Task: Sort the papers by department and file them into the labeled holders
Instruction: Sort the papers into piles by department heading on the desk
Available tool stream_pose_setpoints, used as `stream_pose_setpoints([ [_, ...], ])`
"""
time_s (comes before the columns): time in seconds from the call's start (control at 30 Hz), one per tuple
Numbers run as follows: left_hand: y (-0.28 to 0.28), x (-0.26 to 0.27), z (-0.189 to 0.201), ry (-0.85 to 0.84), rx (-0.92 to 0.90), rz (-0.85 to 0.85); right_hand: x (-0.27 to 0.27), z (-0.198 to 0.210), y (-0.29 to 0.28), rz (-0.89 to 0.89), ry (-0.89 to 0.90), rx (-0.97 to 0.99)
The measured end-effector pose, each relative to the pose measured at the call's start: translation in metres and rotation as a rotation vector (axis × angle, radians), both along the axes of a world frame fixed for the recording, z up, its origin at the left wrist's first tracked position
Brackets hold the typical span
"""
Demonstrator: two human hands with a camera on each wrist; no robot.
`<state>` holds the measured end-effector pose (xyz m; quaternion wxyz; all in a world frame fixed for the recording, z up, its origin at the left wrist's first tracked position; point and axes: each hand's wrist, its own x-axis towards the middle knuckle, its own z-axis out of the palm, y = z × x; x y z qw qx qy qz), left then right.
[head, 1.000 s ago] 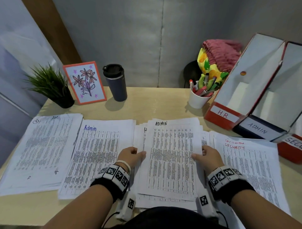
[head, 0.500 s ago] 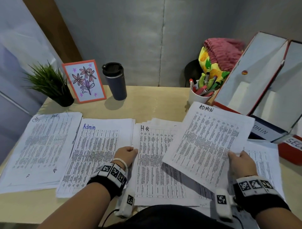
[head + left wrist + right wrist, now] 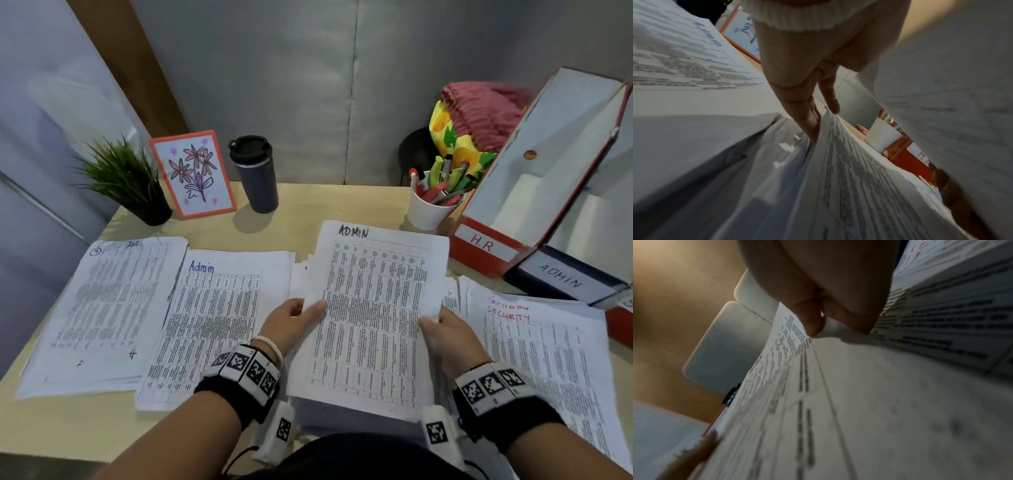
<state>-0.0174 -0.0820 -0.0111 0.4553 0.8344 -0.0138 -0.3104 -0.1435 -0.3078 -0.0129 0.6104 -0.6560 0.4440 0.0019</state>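
Above the pale wooden desk (image 3: 318,205), the left hand (image 3: 289,323) and right hand (image 3: 452,337) pinch opposite edges of a white printed sheet headed ADMIN (image 3: 373,315). Paper stacks (image 3: 102,308) lie beneath; grey wall panels (image 3: 274,85) stand behind.

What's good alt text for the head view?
Both hands, left hand and right hand, hold a printed sheet headed ADMIN over paper stacks on a desk. H.R. holder and ADMIN holder stand at right; a plant, framed flower drawing, dark tumbler and pen cup line the back.
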Motion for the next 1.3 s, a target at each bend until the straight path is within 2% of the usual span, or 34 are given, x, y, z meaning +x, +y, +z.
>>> stream_pose_setpoints([
  [0.1, 0.006, -0.001, 0.004, 0.025, -0.019, 0.025, 0.006, 0.002, 0.007, 0.098, -0.022, 0.055],
  [0.17, 0.013, 0.003, 0.003, 0.01, 0.033, 0.004, 0.007, 0.001, 0.005, 0.124, -0.008, 0.025],
  [0.3, 0.028, 0.005, 0.0, 0.026, 0.027, 0.041, 0.001, -0.011, -0.002, 0.117, 0.038, -0.1],
  [0.43, 0.052, 0.018, 0.006, -0.008, 0.053, 0.092, -0.003, -0.022, 0.0, 0.316, 0.154, -0.36],
  [0.6, 0.116, 0.054, 0.016, -0.092, 0.223, 0.224, 0.005, -0.02, 0.005, 0.46, 0.354, -0.491],
  [0.73, 0.162, 0.072, 0.021, -0.126, 0.497, 0.194, 0.012, -0.016, 0.008, 0.532, 0.449, -0.494],
  [0.87, 0.185, 0.076, 0.011, -0.162, 0.648, 0.209, 0.014, -0.013, 0.015, 0.57, 0.497, -0.518],
  [1.03, 0.177, 0.076, 0.001, -0.209, 0.681, 0.271, 0.009, -0.016, 0.019, 0.473, 0.45, -0.492],
  [1.17, 0.145, 0.069, 0.007, -0.497, 0.812, 0.192, 0.008, -0.012, 0.016, 0.423, 0.408, -0.414],
  [1.23, 0.121, 0.064, 0.01, -0.576, 0.7, 0.119, 0.006, -0.013, 0.014, 0.423, 0.363, -0.419],
  [1.3, 0.093, 0.057, 0.01, -0.525, 0.495, 0.065, 0.003, -0.012, 0.013, 0.422, 0.307, -0.425],
])
